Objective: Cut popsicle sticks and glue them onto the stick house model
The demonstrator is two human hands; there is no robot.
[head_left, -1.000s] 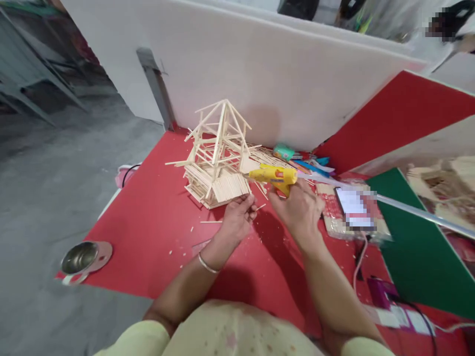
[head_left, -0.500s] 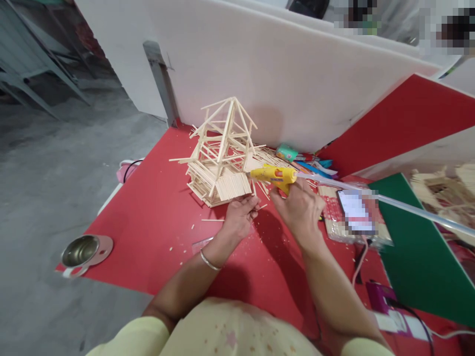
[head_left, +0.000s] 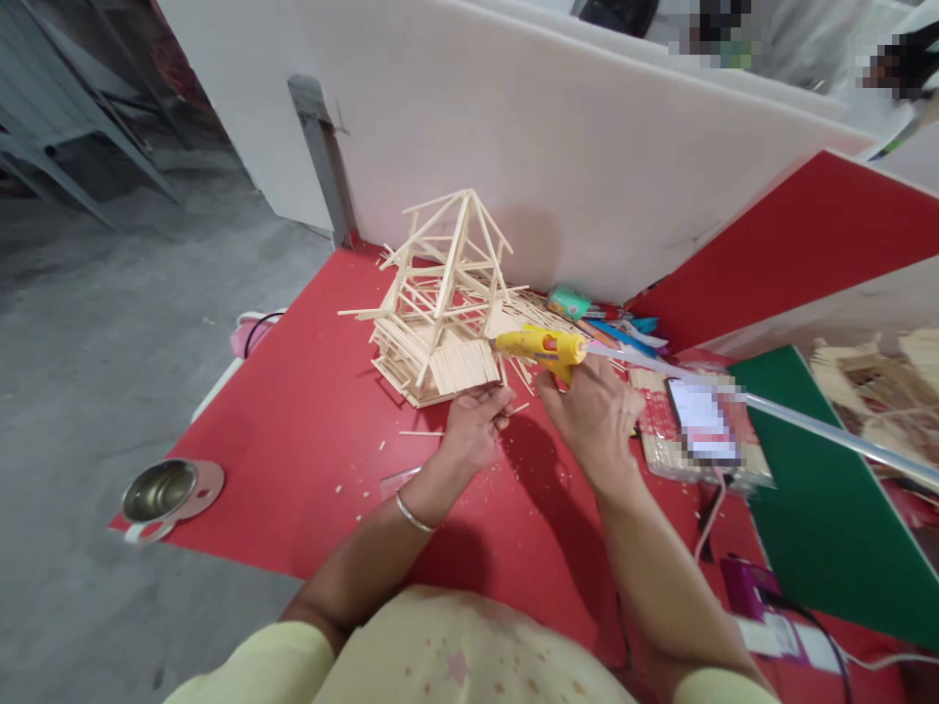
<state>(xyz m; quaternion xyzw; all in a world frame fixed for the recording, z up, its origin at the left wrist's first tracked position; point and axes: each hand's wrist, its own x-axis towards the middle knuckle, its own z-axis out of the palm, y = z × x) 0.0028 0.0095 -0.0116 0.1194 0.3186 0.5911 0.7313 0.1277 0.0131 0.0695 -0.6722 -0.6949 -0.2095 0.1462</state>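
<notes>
A small house frame of thin wooden sticks (head_left: 438, 298) stands on the red sheet (head_left: 308, 440) near the white partition. My right hand (head_left: 593, 416) grips a yellow glue gun (head_left: 541, 347), its nozzle pointing left at the model's base, with a long clear glue stick (head_left: 807, 422) trailing to the right. My left hand (head_left: 473, 430) pinches a small wooden stick (head_left: 517, 407) just in front of the model's panelled wall.
A steel cup (head_left: 157, 491) sits at the sheet's left corner. A phone (head_left: 702, 418) lies on a mat of sticks at right, beside markers and a green tape roll (head_left: 567, 302). A green board (head_left: 822, 499) and cables lie at far right. Loose sticks litter the sheet.
The view has shifted slightly; my hands, the glue gun and the model keep nearly the same positions relative to each other.
</notes>
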